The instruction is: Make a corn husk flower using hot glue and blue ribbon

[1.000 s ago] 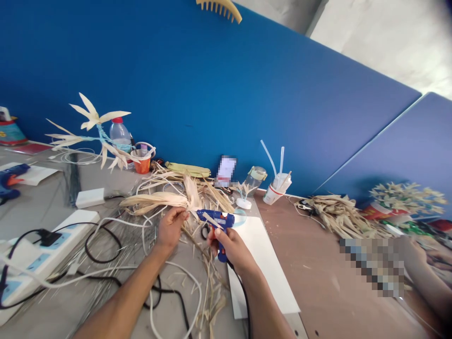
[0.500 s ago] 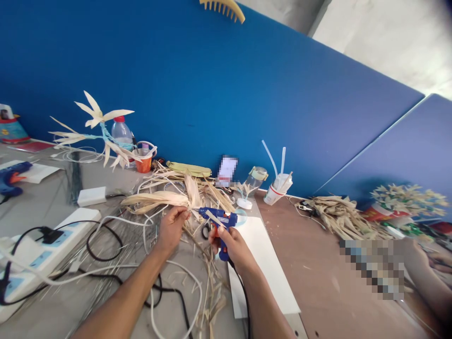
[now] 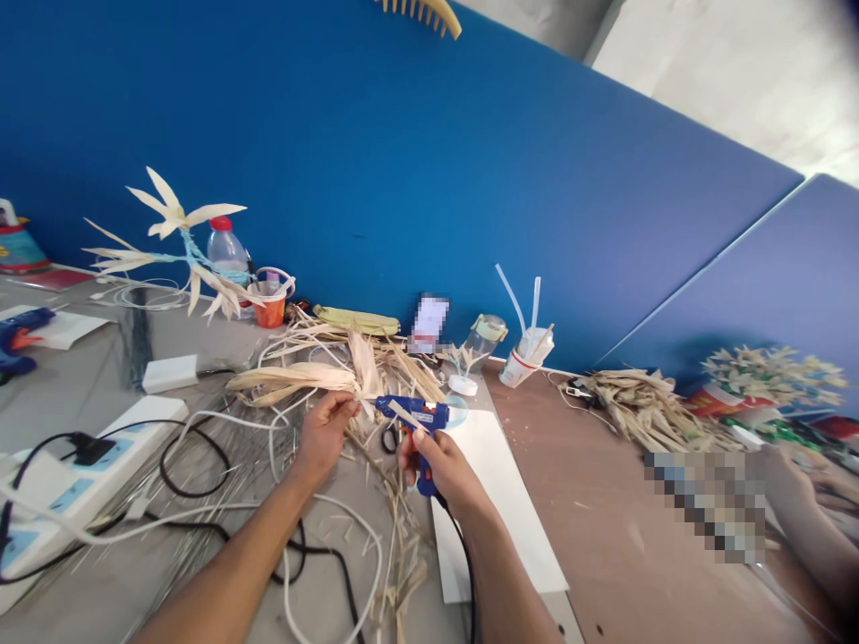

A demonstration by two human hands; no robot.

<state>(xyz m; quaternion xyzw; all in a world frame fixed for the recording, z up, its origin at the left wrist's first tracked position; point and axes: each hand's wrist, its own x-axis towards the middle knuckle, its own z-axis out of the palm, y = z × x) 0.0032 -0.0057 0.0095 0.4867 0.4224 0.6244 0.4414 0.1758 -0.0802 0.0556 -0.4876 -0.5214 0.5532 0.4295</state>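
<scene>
My left hand (image 3: 324,433) pinches the stem end of a bundle of pale dried corn husk leaves (image 3: 301,377) that fans out to the left over the grey table. My right hand (image 3: 439,465) grips a blue hot glue gun (image 3: 414,419), its nozzle pointing left at the spot where my left fingers hold the husk. A thin strip of husk lies across the gun's body. The gun's black cord runs back under my right forearm.
A white sheet (image 3: 500,501) lies to the right of my hands. Power strips (image 3: 80,483), tangled cables (image 3: 201,465), loose husk scraps, a water bottle (image 3: 226,255), an orange cup (image 3: 270,310), a cup with glue sticks (image 3: 527,353) and a husk pile (image 3: 644,411) surround them. Another person's arm (image 3: 805,519) rests at far right.
Barely any. My hands keep the same grip on husk and glue gun; the view has shifted slightly.
</scene>
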